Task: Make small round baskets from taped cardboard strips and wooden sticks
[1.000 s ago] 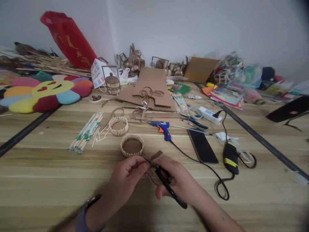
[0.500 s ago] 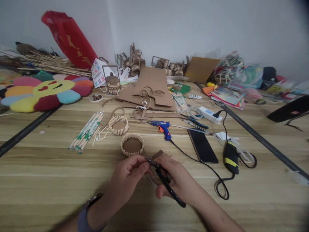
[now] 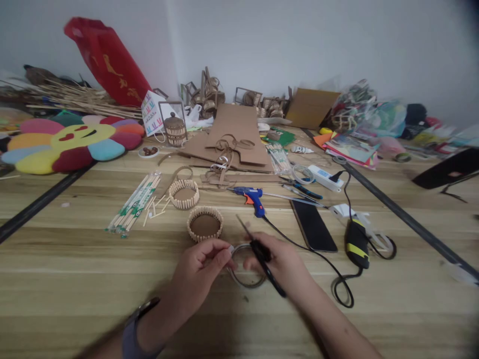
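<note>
currently, the left hand is pinching a thin ring by its left edge between the fingers, while the right hand is grasping black-handled scissors, tips pointing away over the bench. the ring is sitting between both hands; a stick-walled basket is standing just beyond.

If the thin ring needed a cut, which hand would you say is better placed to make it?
Most likely the right hand: it holds the black scissors close beside the thin ring. The left hand pinches the ring's left edge, so it seems better suited to steadying it.
</note>
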### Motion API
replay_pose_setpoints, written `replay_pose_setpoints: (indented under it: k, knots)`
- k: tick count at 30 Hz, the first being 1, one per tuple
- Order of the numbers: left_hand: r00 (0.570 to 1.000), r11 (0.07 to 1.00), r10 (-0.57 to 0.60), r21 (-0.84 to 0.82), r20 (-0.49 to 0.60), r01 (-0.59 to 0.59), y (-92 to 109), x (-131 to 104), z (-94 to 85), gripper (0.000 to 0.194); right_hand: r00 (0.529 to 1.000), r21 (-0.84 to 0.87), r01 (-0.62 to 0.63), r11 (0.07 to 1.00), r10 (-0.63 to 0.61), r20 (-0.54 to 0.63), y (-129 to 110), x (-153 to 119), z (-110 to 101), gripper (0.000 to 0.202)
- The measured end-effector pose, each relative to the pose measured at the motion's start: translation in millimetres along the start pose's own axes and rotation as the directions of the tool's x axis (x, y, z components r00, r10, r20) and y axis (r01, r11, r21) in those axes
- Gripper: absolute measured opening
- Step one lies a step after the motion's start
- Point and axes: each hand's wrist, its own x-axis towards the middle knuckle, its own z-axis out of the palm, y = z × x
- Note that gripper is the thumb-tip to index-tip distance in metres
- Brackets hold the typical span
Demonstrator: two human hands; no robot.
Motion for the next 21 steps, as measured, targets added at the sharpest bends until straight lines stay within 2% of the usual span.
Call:
replay_pose_setpoints:
  k: [3, 7, 9, 12, 14, 17, 19, 21]
  knots:
    - [0.999, 0.999, -0.040, -0.020, 0.006, 0.040, 0, 0, 0.6, 0.028, 0.986, -0.158, -0.147, 0.977, 0.132, -0.098, 12, 4, -5, 0.037]
    - [0.998, 0.998, -0.060, -0.013, 0.017, 0.060, -1, 0, 0.0, 0.031, 0.983, -0.351, -0.183, 0.918, 0.163, -0.085, 19, 7, -7, 0.045]
    - [0.999, 0.999, -0.043, 0.005, 0.028, 0.043, -2, 0, -0.8, 0.029, 0.985, -0.433, -0.171, 0.885, 0.150, -0.083, 18, 6, -6, 0.037]
    - [0.999, 0.998, -0.008, 0.060, 0.046, 0.006, -4, -2, -1.3, 0.027, 0.982, -0.478, -0.117, 0.870, 0.028, -0.188, 10, 3, -5, 0.023]
    - [0.998, 0.992, 0.028, 0.120, 0.062, -0.036, -6, -3, -0.1, 0.028, 0.972, -0.368, -0.015, 0.930, -0.073, -0.225, 2, 0, -3, 0.020]
    - [0.988, 0.974, 0.114, 0.182, 0.108, -0.132, -11, -6, 3.6, 0.034, 0.982, -0.031, 0.127, 0.991, -0.130, -0.135, -12, -6, 5, 0.020]
    - [0.976, 0.954, 0.166, 0.227, 0.140, -0.194, -14, -7, 5.7, 0.038, 0.989, 0.129, 0.136, 0.982, -0.127, -0.077, -19, -7, 10, 0.024]
    - [0.969, 0.928, 0.181, 0.297, 0.166, -0.224, -15, -7, 5.9, 0.041, 0.992, 0.178, 0.109, 0.978, -0.097, -0.077, -21, -8, 13, 0.030]
